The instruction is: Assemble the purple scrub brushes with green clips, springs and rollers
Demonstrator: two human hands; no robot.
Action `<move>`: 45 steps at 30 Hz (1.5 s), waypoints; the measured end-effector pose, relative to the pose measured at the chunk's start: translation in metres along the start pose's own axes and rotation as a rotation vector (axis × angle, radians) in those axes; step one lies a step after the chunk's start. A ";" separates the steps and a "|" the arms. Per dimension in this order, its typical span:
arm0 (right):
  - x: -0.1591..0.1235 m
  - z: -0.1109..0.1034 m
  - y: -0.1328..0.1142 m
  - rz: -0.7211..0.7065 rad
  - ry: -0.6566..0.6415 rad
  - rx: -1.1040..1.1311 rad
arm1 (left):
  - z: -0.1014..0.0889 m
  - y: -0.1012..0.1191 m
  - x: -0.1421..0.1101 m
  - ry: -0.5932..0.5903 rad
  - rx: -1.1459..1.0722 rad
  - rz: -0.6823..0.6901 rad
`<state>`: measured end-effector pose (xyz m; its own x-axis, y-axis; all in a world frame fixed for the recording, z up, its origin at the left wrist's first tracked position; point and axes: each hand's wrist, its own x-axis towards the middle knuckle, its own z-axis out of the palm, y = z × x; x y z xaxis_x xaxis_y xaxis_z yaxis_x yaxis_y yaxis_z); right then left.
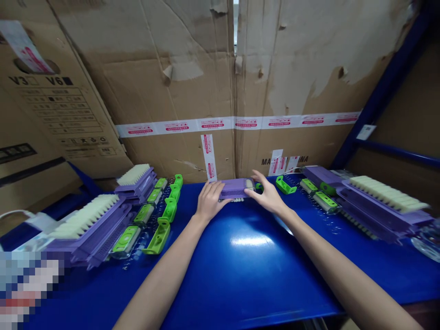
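A purple brush body [235, 188] lies bristles-down at the far middle of the blue table [240, 256], against the cardboard wall. My left hand [208, 200] grips its left end, fingers curled around it. My right hand [267, 195] holds its right end, fingers closed over the top. A small green part [260, 186] shows just past my right hand's fingers.
Purple brushes with white bristles lie stacked at left [99, 220] and right [381, 197]. Rows of green clips [158, 236] and green-topped pieces [144, 213] sit left of centre; more [319, 195] at right, plus a loose green clip [285, 185]. Cardboard boxes [206, 91] wall the back.
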<state>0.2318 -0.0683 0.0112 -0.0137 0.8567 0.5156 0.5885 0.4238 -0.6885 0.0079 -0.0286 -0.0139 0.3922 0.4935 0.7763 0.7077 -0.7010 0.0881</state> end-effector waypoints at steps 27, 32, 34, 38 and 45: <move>-0.012 0.038 -0.049 0.102 -0.219 -0.401 | -0.006 0.025 0.014 -0.419 0.196 -0.697; -0.013 0.037 -0.054 0.045 -0.295 -0.573 | -0.007 0.021 0.013 -0.563 0.339 -0.654; -0.012 0.035 -0.057 0.044 -0.304 -0.644 | -0.007 0.021 0.014 -0.616 0.350 -0.611; -0.004 0.033 -0.064 0.076 -0.279 -0.709 | -0.008 0.022 0.015 -0.694 0.350 -0.576; 0.017 0.043 -0.067 0.189 -0.428 -0.671 | -0.010 0.023 0.016 -0.714 0.355 -0.574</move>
<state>0.1572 -0.0692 0.0440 -0.0934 0.9917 0.0884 0.9685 0.1111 -0.2228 0.0245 -0.0421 0.0065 0.1137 0.9880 0.1043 0.9915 -0.1195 0.0512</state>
